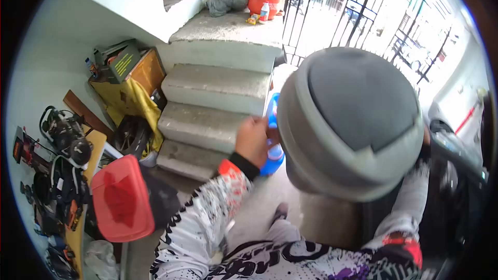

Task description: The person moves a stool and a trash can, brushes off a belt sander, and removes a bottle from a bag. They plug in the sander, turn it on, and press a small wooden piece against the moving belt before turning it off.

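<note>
From my remote view, I saw a red lid (123, 199) near left, concrete steps (207, 120) farther back, the left hand (252, 140) curled against a large grey container (358, 124) right of centre, its grip unclear, the right hand (426, 137) mostly hidden at the far side, state untellable.

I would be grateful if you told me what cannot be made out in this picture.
Right hand: head view, all but a sliver hidden behind the large grey object; its grip cannot be told.
Blue item: head view, partly covered by the left hand and the grey object.
Small lettering on the red cylinder: head view, too small to read.
</note>
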Action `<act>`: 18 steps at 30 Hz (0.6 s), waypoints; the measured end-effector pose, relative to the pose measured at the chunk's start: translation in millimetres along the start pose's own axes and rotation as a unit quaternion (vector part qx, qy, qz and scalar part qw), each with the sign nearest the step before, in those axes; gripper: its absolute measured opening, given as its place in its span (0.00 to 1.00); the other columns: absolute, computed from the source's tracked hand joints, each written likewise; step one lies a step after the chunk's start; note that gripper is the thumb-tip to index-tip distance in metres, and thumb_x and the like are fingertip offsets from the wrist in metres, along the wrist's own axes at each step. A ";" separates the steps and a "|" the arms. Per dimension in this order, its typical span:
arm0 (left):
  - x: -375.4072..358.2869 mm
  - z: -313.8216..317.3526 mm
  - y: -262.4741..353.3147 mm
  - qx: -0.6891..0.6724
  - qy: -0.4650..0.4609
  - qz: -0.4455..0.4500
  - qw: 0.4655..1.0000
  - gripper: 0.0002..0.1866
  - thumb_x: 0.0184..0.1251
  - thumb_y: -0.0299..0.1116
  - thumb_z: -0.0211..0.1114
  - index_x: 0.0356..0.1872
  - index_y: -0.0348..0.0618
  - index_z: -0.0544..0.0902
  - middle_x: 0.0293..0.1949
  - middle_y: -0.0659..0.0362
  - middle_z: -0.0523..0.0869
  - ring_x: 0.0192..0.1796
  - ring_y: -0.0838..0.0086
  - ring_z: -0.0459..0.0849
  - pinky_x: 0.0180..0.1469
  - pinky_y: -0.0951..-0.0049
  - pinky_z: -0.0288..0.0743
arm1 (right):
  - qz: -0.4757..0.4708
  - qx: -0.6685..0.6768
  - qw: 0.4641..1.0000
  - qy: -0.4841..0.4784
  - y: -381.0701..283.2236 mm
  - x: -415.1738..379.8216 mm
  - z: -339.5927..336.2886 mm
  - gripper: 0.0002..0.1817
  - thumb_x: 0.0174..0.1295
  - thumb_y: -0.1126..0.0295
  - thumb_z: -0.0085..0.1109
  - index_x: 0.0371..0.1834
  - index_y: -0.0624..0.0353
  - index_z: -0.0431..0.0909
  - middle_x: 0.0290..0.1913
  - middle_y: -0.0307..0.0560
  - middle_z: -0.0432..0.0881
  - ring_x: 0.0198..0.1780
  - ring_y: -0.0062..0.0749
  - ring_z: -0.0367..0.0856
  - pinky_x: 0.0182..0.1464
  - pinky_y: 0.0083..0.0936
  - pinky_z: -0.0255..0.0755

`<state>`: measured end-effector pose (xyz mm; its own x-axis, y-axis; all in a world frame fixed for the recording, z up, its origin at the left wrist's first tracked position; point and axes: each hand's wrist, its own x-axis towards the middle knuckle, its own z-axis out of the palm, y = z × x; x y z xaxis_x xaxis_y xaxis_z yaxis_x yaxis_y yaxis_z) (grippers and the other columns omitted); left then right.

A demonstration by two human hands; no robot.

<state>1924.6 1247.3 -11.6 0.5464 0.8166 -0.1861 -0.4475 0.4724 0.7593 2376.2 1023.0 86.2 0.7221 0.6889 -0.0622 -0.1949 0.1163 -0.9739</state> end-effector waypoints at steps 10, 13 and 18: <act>255.0 85.1 -232.5 0.056 -0.025 -0.259 0.964 0.12 0.78 0.37 0.55 0.48 0.38 0.79 0.43 0.53 0.85 0.44 0.64 0.86 0.47 0.59 0.82 | 0.102 -0.047 0.981 0.160 86.9 91.2 -191.5 0.22 0.73 0.56 0.57 0.51 0.68 0.81 0.39 0.46 0.86 0.36 0.31 0.85 0.41 0.29 0.78; 308.9 117.2 -229.9 0.070 -0.038 -0.292 0.953 0.13 0.78 0.35 0.52 0.52 0.36 0.74 0.39 0.49 0.84 0.40 0.59 0.86 0.42 0.57 0.83 | 0.097 -0.042 0.977 0.187 104.2 103.6 -205.9 0.19 0.69 0.59 0.60 0.53 0.64 0.81 0.41 0.45 0.86 0.38 0.31 0.86 0.42 0.31 0.79; 386.7 162.8 -235.0 0.128 -0.011 -0.265 0.956 0.14 0.78 0.36 0.52 0.52 0.34 0.73 0.41 0.45 0.85 0.38 0.56 0.87 0.42 0.55 0.84 | 0.118 -0.040 0.968 0.220 111.8 169.1 -241.2 0.18 0.69 0.61 0.59 0.53 0.63 0.81 0.44 0.46 0.86 0.44 0.33 0.85 0.46 0.33 0.79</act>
<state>2356.3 1398.1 -160.6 0.6634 0.4772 -0.5763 0.0830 0.7186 0.6905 2636.7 979.9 -85.8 0.8797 0.3166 -0.3549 -0.3499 -0.0745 -0.9338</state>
